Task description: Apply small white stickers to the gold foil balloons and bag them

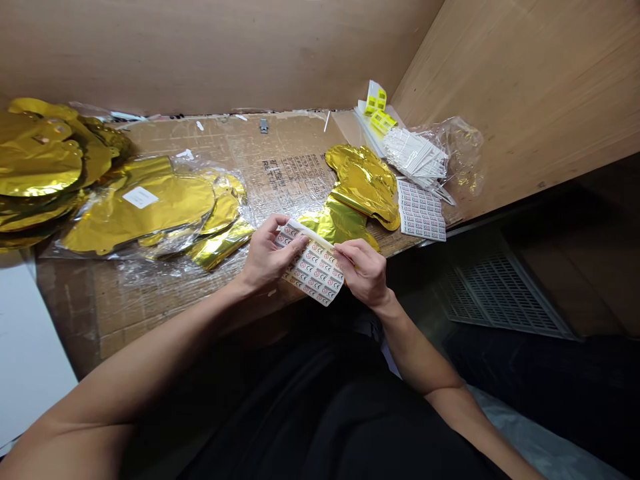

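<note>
Two hands, left [269, 257] and right [361, 272], pinch a glossy sticker sheet [314, 272] beside crinkled gold foil balloons [340, 223].

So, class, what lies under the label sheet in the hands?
Gold foil balloon shows past the label sheet; cardboard lies beside it; what lies directly beneath is hidden.

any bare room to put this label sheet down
Bare cardboard shows at the back, between the bagged gold foil balloons and the loose foil balloons. A second patch lies front left, beside your left hand. Crowded: the right end, with white sticks, another label sheet and yellow labels, and the foil pile far left.
</note>
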Demonstrator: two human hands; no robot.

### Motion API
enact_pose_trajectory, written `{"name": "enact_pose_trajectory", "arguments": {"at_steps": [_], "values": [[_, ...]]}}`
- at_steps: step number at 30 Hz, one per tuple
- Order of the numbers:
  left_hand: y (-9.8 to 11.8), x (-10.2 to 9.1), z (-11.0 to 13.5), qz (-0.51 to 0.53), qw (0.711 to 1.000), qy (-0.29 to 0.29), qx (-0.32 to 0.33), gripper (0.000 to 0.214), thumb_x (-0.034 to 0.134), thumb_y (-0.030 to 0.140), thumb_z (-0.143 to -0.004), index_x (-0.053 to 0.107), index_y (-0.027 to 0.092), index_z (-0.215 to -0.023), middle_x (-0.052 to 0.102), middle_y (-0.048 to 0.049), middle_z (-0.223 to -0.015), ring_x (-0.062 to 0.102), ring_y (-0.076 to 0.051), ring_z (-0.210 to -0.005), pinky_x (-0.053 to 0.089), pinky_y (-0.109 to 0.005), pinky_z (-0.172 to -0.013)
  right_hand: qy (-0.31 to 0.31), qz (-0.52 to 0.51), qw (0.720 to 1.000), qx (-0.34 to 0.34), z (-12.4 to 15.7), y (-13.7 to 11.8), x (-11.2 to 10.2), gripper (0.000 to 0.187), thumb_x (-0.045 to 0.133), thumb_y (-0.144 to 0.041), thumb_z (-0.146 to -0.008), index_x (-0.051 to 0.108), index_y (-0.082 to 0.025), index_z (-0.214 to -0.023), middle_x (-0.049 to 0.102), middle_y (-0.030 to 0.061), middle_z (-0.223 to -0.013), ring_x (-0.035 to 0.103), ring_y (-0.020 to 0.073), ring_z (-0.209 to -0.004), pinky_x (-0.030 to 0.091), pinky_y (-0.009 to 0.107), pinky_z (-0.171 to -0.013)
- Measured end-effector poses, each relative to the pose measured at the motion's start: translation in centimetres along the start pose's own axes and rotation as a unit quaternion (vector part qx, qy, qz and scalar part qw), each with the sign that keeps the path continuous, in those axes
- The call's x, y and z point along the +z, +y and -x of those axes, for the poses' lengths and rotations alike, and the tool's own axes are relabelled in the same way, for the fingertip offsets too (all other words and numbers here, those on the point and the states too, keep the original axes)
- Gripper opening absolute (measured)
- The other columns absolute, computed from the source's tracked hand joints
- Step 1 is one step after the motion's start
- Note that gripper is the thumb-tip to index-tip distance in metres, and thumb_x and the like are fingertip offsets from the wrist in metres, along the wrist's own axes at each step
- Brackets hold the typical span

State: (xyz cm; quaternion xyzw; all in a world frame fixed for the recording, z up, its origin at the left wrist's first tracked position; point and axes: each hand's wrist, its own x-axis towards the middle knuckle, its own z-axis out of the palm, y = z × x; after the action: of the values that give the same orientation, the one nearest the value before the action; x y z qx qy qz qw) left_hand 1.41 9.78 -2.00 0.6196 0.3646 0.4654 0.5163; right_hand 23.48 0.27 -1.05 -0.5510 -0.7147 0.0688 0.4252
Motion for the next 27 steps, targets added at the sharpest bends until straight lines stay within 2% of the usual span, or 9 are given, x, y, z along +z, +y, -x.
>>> {"name": "enact_pose_trajectory", "arguments": {"at_steps": [4,6,8,10,13,15,19,23,27], "values": [[0.0,0.0,0.0,0.000,1.000,-0.002,-0.008,0.037,0.086,0.045,-0.086,0.064,0.019,-0.102,0.067,0.0004,-0.083,0.061,-0.012,-0.065,0.052,-0.023,-0.059,0.030,0.045,0.992,-0.112,0.6,0.5,0.2,0.029,0.067,-0.016,-0.098,0.079,-0.029,-0.121,0.077,0.0090,-0.107,0.073,0.0237,-0.093,0.063,0.041,-0.084],[0.0,-0.2,-0.2,0.000,1.000,-0.013,-0.017,0.037,0.085,0.046,-0.087,0.063,0.020,-0.102,0.068,0.0005,-0.082,0.062,-0.013,-0.065,0.053,-0.024,-0.059,0.040,0.036,0.991,-0.119,0.6,0.3,0.0,0.023,0.071,-0.018,-0.096,0.081,-0.029,-0.114,0.076,0.0084,-0.102,0.071,0.0244,-0.091,0.062,0.043,-0.083],[-0.2,-0.6,-0.5,-0.013,0.998,-0.058,-0.021,0.036,0.083,0.046,-0.088,0.063,0.021,-0.103,0.070,0.0001,-0.083,0.065,-0.015,-0.066,0.053,-0.025,-0.059,0.062,-0.002,0.997,-0.049,0.3,0.0,-0.7,0.012,0.071,-0.024,-0.097,0.080,-0.027,-0.104,0.075,0.0074,-0.095,0.070,0.0235,-0.089,0.061,0.042,-0.083],[-0.5,-1.0,-0.9,-0.058,0.986,-0.153,0.006,0.033,0.081,0.046,-0.089,0.065,0.022,-0.105,0.073,-0.0020,-0.087,0.069,-0.018,-0.072,0.056,-0.028,-0.065,0.054,-0.047,0.995,0.072,-0.2,0.0,-1.5,0.010,0.071,-0.030,-0.099,0.078,-0.023,-0.097,0.075,0.0061,-0.090,0.069,0.0215,-0.085,0.060,0.039,-0.080],[-0.9,-1.4,-1.3,-0.144,0.945,-0.282,0.084,0.029,0.078,0.041,-0.090,0.069,0.024,-0.111,0.077,-0.0061,-0.100,0.073,-0.024,-0.089,0.058,-0.035,-0.081,-0.075,-0.095,0.969,0.214,-0.9,0.8,-2.1,0.021,0.071,-0.038,-0.098,0.076,-0.019,-0.089,0.075,0.0045,-0.083,0.069,0.0189,-0.075,0.057,0.033,-0.071],[-1.2,-1.4,-1.3,-0.177,0.922,-0.325,0.113,0.028,0.073,0.039,-0.092,0.069,0.024,-0.116,0.077,-0.0080,-0.104,0.073,-0.026,-0.095,0.057,-0.037,-0.086,-0.160,-0.104,0.952,0.240,-1.1,1.4,-1.7,0.023,0.070,-0.038,-0.098,0.077,-0.018,-0.088,0.076,0.0037,-0.080,0.068,0.0178,-0.070,0.054,0.030,-0.065],[-2.0,-1.1,-1.3,-0.216,0.902,-0.352,0.125,0.020,0.068,0.037,-0.094,0.066,0.024,-0.108,0.073,-0.0081,-0.100,0.071,-0.025,-0.089,0.056,-0.037,-0.081,-0.203,0.039,0.960,0.187,-1.0,1.7,-0.4,0.017,0.071,-0.031,-0.098,0.074,-0.020,-0.085,0.076,0.0039,-0.081,0.067,0.0182,-0.072,0.048,0.032,-0.072],[-2.5,-1.3,-1.5,-0.198,0.911,-0.345,0.113,0.015,0.071,0.036,-0.091,0.062,0.025,-0.096,0.073,-0.0056,-0.092,0.068,-0.023,-0.079,0.052,-0.033,-0.072,-0.147,0.223,0.952,0.150,-0.7,2.1,-1.0,0.022,0.076,-0.039,-0.097,0.068,-0.020,-0.091,0.071,0.0053,-0.077,0.063,0.0216,-0.074,0.041,0.037,-0.080],[-1.8,-1.5,-1.5,-0.196,0.910,-0.349,0.107,0.016,0.071,0.035,-0.092,0.065,0.025,-0.101,0.075,-0.0049,-0.093,0.070,-0.023,-0.079,0.052,-0.033,-0.071,-0.187,0.169,0.964,0.080,-0.9,3.5,-1.7,0.025,0.076,-0.044,-0.097,0.068,-0.021,-0.098,0.073,0.0066,-0.093,0.064,0.0237,-0.092,0.039,0.037,-0.086]]}}
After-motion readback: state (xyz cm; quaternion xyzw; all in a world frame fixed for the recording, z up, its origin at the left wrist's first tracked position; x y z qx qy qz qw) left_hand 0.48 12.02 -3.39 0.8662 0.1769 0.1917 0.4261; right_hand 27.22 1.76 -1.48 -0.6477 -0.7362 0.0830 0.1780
